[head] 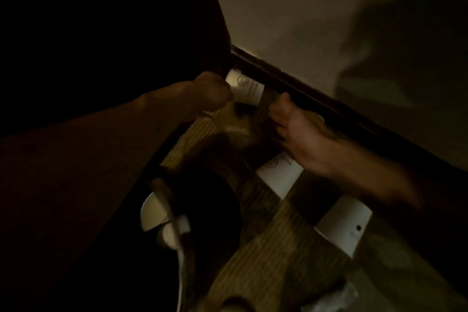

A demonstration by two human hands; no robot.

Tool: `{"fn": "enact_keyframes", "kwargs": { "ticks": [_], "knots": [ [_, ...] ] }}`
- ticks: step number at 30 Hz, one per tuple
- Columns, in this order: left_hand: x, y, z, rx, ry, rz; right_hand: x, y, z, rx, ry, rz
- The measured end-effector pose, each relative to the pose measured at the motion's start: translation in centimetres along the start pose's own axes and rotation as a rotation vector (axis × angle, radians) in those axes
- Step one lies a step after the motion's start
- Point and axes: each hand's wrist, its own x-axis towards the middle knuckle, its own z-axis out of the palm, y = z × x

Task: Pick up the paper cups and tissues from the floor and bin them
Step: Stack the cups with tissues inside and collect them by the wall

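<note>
The scene is dim. My left hand (212,94) grips the end of a white paper cup (245,88) with a smiley print, lying sideways close to the dark skirting board. My right hand (296,129) hovers to its right with fingers spread and holds nothing. A second white paper cup (279,176) lies on its side on the wooden floor just below my right wrist. A third cup (344,227) lies further toward me. Something pale and crumpled, perhaps a tissue (339,296), shows at the bottom edge.
A dark skirting board (304,94) runs diagonally under a pale wall (304,7). A tall dark surface fills the left. A dark round shape (207,210) with pale objects (152,213) and a white strap or cord beside it sits lower left; what it is cannot be told.
</note>
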Motion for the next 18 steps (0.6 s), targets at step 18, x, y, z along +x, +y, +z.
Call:
{"fn": "enact_keyframes", "kwargs": {
  "ticks": [18],
  "knots": [
    [4.8, 2.2, 1.1, 0.338, -0.129, 0.338, 5.4, 0.8, -0.6, -0.186, -0.091, -0.203]
  ]
}}
